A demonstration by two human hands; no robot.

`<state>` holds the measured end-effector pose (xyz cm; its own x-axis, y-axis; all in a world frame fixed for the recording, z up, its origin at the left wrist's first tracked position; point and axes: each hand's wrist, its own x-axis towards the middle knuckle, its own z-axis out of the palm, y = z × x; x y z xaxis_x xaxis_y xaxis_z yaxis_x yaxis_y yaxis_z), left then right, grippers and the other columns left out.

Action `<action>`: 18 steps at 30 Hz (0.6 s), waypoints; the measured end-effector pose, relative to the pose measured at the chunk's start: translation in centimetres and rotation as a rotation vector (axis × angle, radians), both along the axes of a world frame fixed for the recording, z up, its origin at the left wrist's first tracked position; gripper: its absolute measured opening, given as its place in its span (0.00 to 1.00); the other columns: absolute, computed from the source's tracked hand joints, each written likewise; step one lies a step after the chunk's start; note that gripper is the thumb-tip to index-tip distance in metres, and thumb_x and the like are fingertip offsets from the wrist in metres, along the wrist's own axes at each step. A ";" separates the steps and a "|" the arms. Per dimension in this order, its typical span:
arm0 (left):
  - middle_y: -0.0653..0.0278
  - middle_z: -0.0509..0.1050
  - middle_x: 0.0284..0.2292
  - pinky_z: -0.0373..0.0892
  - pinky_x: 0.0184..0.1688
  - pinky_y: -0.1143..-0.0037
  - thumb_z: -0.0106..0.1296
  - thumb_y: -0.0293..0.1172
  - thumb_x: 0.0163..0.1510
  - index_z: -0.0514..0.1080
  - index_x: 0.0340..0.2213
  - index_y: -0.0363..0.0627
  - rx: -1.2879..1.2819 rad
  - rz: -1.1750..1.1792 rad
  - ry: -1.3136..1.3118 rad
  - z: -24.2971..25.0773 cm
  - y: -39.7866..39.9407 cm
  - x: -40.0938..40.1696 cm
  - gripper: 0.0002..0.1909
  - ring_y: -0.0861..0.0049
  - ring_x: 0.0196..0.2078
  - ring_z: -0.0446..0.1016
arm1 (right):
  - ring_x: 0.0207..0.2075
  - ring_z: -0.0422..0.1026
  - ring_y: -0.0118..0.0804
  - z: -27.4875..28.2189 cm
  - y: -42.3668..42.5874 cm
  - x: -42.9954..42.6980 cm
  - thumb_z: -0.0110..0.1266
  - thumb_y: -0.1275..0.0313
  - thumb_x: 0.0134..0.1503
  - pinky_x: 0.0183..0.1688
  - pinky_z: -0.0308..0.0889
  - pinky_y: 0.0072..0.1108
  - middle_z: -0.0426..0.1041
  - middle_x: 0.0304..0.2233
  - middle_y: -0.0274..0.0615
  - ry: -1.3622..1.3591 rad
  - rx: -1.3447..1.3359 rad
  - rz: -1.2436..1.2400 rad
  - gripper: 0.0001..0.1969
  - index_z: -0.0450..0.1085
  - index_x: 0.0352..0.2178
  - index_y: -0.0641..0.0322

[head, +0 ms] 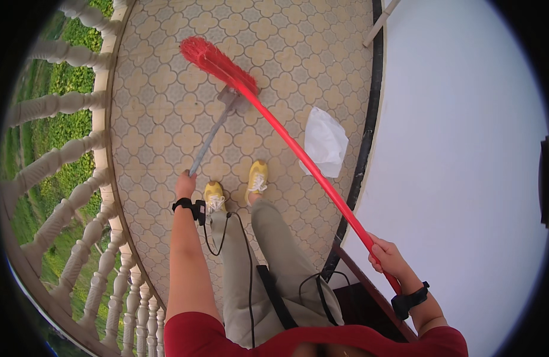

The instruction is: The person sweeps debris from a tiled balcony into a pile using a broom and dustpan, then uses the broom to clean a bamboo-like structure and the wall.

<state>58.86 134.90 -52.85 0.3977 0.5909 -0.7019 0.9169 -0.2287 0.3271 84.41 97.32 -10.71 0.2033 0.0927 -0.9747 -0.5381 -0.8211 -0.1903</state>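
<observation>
My right hand grips the red handle of a broom near its upper end. The handle slants up and left to the broom's red bristle head. Lower left, my left hand is closed around the grey pole of a long-handled dustpan. The dustpan's pan is partly hidden beneath the broom head, so its contents cannot be made out. Right of the broom handle, a crumpled white plastic bag lies on the tiled floor.
A balustrade with cream balusters borders the patterned tile floor on the left, greenery beyond it. To the right rises a white wall with a black skirting. A pale pole leans there. Dark wooden furniture stands near my right leg.
</observation>
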 end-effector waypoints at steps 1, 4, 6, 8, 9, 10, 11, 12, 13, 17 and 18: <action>0.48 0.71 0.30 0.64 0.35 0.63 0.46 0.41 0.48 0.68 0.34 0.40 -0.007 0.021 -0.012 0.0 -0.1 0.2 0.17 0.52 0.35 0.69 | 0.11 0.54 0.20 0.5 -0.2 0.0 0.31 0.72 0.58 0.14 0.54 0.12 0.57 0.13 0.30 -0.006 -0.006 0.000 0.21 0.51 0.54 0.55; 0.50 0.71 0.30 0.64 0.35 0.63 0.46 0.42 0.48 0.67 0.35 0.42 -0.002 0.010 0.005 0.2 -0.4 0.1 0.17 0.53 0.35 0.69 | 0.11 0.53 0.18 0.8 -0.3 -0.2 0.31 0.71 0.58 0.14 0.54 0.12 0.57 0.14 0.29 -0.146 -0.026 0.037 0.21 0.50 0.54 0.55; 0.51 0.71 0.30 0.64 0.35 0.63 0.45 0.42 0.48 0.67 0.35 0.43 0.007 0.001 0.010 0.0 -0.4 0.2 0.17 0.53 0.35 0.69 | 0.11 0.53 0.18 0.0 0.2 0.1 0.32 0.70 0.58 0.14 0.54 0.11 0.57 0.14 0.29 -0.191 -0.047 -0.028 0.21 0.50 0.54 0.56; 0.51 0.71 0.30 0.64 0.34 0.63 0.45 0.42 0.48 0.67 0.36 0.43 0.015 -0.006 0.017 -0.1 -0.3 -0.3 0.17 0.53 0.35 0.69 | 0.12 0.53 0.18 -1.2 0.4 0.6 0.33 0.68 0.59 0.14 0.53 0.11 0.56 0.14 0.28 -0.266 -0.064 -0.088 0.20 0.51 0.54 0.50; 0.52 0.72 0.30 0.64 0.34 0.63 0.46 0.42 0.48 0.67 0.35 0.43 0.029 0.027 -0.017 -0.4 0.5 -2.1 0.17 0.54 0.34 0.69 | 0.12 0.53 0.18 -2.6 0.6 0.6 0.33 0.68 0.59 0.14 0.53 0.11 0.56 0.14 0.28 -0.255 -0.051 -0.089 0.20 0.51 0.54 0.50; 0.52 0.72 0.30 0.64 0.33 0.63 0.46 0.42 0.48 0.67 0.35 0.43 0.026 0.058 -0.065 -0.6 0.6 -2.6 0.16 0.54 0.34 0.69 | 0.11 0.53 0.17 -3.5 0.7 0.7 0.33 0.68 0.59 0.13 0.53 0.11 0.56 0.14 0.28 -0.295 -0.064 -0.095 0.21 0.50 0.54 0.50; 0.52 0.72 0.30 0.64 0.33 0.63 0.46 0.42 0.48 0.67 0.35 0.43 0.023 0.057 -0.068 -0.7 0.7 -3.4 0.16 0.54 0.34 0.69 | 0.11 0.53 0.17 -4.5 0.8 0.9 0.33 0.67 0.59 0.13 0.53 0.11 0.56 0.13 0.28 -0.334 -0.076 -0.101 0.21 0.50 0.54 0.49; 0.52 0.72 0.30 0.64 0.33 0.63 0.46 0.42 0.48 0.68 0.35 0.43 0.013 0.028 -0.061 -0.6 0.6 -3.7 0.16 0.54 0.34 0.69 | 0.11 0.52 0.17 -5.5 0.7 1.1 0.34 0.67 0.59 0.12 0.52 0.11 0.56 0.14 0.29 -0.345 -0.057 -0.115 0.21 0.50 0.54 0.48; 0.52 0.72 0.29 0.64 0.33 0.64 0.46 0.42 0.47 0.68 0.35 0.43 0.006 -0.003 -0.051 -0.5 0.6 -4.3 0.17 0.54 0.34 0.69 | 0.11 0.52 0.17 -6.5 0.6 1.4 0.34 0.67 0.59 0.12 0.52 0.11 0.56 0.14 0.29 -0.349 -0.064 -0.118 0.21 0.50 0.54 0.48; 0.54 0.71 0.34 0.64 0.36 0.65 0.46 0.43 0.48 0.66 0.41 0.45 -0.044 -0.036 -0.001 0.2 1.9 -8.7 0.20 0.57 0.37 0.69 | 0.10 0.51 0.18 -9.9 1.2 -0.2 0.34 0.65 0.59 0.12 0.51 0.11 0.56 0.15 0.30 -0.227 0.016 -0.361 0.21 0.48 0.55 0.47; 0.54 0.71 0.35 0.64 0.36 0.65 0.46 0.43 0.48 0.67 0.41 0.45 -0.022 -0.028 0.027 0.6 1.7 -9.8 0.20 0.57 0.38 0.69 | 0.10 0.51 0.18 -10.2 1.5 -1.5 0.34 0.65 0.59 0.12 0.51 0.11 0.56 0.15 0.30 -0.154 0.060 -0.410 0.21 0.47 0.55 0.46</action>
<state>49.08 136.57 -52.24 0.3942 0.5639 -0.7257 0.9190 -0.2471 0.3072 82.86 98.77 -20.91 0.3779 0.0297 -0.9254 -0.7788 -0.5303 -0.3350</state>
